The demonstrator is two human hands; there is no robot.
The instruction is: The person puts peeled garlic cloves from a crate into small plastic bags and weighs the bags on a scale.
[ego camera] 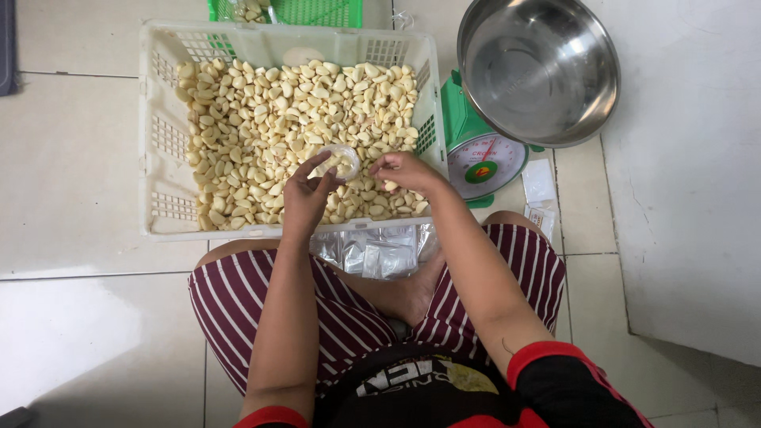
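A white plastic crate (162, 143) on the tiled floor holds a heap of peeled garlic cloves (261, 119). My left hand (305, 194) holds a small clear plastic bag (339, 161) open over the heap, with a few cloves inside it. My right hand (404, 170) is just to the right of the bag, fingers pinched on garlic cloves at the pile's surface. A stack of empty clear bags (380, 254) lies between my knees, just in front of the crate.
A green dial scale (479, 162) with a large steel bowl (539, 71) on top stands right of the crate. A green basket (317, 11) sits behind the crate. Small white packets (539, 186) lie by the scale. A raised white floor slab (690, 174) is to the right.
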